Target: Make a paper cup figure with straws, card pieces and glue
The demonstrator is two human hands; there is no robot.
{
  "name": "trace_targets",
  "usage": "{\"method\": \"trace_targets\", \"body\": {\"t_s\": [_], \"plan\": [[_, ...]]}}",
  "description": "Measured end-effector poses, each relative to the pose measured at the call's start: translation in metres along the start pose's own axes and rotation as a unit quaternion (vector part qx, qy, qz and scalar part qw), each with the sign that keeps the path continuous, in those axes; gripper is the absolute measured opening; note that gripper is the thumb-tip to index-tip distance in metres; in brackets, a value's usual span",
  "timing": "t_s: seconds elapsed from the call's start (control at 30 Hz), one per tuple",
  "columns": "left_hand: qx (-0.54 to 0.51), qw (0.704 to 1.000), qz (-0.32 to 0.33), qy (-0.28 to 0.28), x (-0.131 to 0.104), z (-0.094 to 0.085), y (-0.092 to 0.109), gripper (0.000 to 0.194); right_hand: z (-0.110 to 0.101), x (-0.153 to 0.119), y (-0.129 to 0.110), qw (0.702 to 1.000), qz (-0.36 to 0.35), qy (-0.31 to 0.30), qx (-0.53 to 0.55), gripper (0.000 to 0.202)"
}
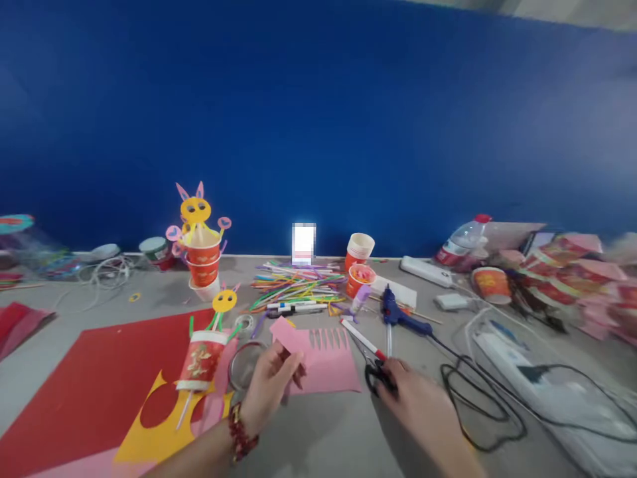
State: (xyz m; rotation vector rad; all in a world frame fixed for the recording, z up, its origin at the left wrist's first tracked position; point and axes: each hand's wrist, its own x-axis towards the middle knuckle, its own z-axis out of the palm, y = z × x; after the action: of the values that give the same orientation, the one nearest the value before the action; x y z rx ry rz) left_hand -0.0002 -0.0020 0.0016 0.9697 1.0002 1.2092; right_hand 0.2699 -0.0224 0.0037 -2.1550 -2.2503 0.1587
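Between the thumb and fingers of my left hand (271, 382) is a small pink paper piece (288, 335), raised over a larger pink sheet (331, 365). That sheet lies flat, with pointed notches cut along its far edge. My right hand (411, 392) is closed around the black handles of a pair of scissors (373, 373), whose blades point away toward a red-and-white marker (363, 338). Left of my left hand are a roll of clear tape (243, 365) and a red paper cup figure (202, 358) with a yellow face.
A blue glue gun (403, 315) trails its black cord along the right, near a power strip (537, 398). Colourful pipe cleaners (298, 285) are piled at the back. Stacked cups (204, 269) with a rabbit face stand left, behind a red sheet (114, 372) and yellow cut-out paper (144, 441).
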Motion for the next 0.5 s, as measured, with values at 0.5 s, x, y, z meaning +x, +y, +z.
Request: {"method": "trace_targets", "body": {"t_s": [0.5], "plan": [[-0.019, 0.998, 0.056, 0.037, 0.000, -0.004, 0.011, 0.031, -0.010, -0.010, -0.024, 0.715, 0.030, -0.142, 0.684, 0.048]]}}
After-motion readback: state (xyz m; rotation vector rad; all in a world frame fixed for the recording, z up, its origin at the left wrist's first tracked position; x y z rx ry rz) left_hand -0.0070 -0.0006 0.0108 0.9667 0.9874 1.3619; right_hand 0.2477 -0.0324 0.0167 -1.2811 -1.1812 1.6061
